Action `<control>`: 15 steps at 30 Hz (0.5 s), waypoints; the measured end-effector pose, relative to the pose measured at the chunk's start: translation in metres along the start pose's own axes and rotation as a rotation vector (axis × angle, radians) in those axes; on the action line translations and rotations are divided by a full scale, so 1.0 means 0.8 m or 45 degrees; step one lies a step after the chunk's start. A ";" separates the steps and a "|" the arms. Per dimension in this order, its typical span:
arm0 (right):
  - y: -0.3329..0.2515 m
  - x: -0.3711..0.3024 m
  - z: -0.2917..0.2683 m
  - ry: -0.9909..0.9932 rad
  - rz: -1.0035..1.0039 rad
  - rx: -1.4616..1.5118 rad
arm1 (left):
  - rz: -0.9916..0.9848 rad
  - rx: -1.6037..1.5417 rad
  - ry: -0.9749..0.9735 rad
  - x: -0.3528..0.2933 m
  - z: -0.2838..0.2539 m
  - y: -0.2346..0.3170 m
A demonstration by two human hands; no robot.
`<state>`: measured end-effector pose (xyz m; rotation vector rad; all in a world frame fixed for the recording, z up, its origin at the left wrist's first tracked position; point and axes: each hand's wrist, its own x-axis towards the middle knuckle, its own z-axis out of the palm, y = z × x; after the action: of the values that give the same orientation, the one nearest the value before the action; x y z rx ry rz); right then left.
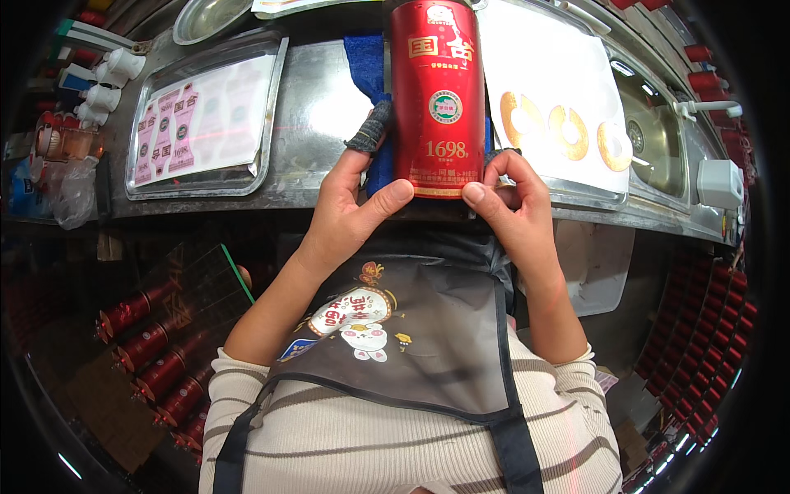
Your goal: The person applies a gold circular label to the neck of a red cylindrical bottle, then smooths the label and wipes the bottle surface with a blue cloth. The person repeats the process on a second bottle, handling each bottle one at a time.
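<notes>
A glossy red bottle (436,74) with gold, white and green print lies over the counter's near edge, its bottom rim toward me. My left hand (355,198) grips its left side, thumb against the lower edge and grey knit-covered fingers along the side. At the lower right corner my right hand (518,193) holds it, with the thumb at the rim and the forefinger bent close by. Part of the right fingers is hidden behind the bottle. Beneath it is a blue cloth (366,66).
On the left, a metal tray (262,156) holds sheets of pink printed decals (164,132). To the right, a white sheet (527,49) bears gold C-shaped decals (566,133) beside a sink (671,165) with a tap (712,107). Red bottles (160,375) stand below left; more (699,329) are stacked right.
</notes>
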<state>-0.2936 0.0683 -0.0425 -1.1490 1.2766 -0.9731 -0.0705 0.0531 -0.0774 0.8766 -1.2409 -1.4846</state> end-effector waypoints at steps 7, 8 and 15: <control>-0.002 0.000 -0.001 -0.005 0.008 -0.017 | -0.003 -0.031 -0.003 0.001 0.000 -0.002; -0.002 0.000 -0.001 -0.006 0.000 -0.005 | -0.002 -0.035 -0.004 0.001 0.000 -0.001; 0.002 0.001 -0.016 -0.043 -0.003 0.089 | -0.025 -0.025 0.026 0.001 0.004 0.001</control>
<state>-0.3064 0.0667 -0.0435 -1.1085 1.2053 -0.9890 -0.0735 0.0529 -0.0756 0.8911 -1.2035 -1.4975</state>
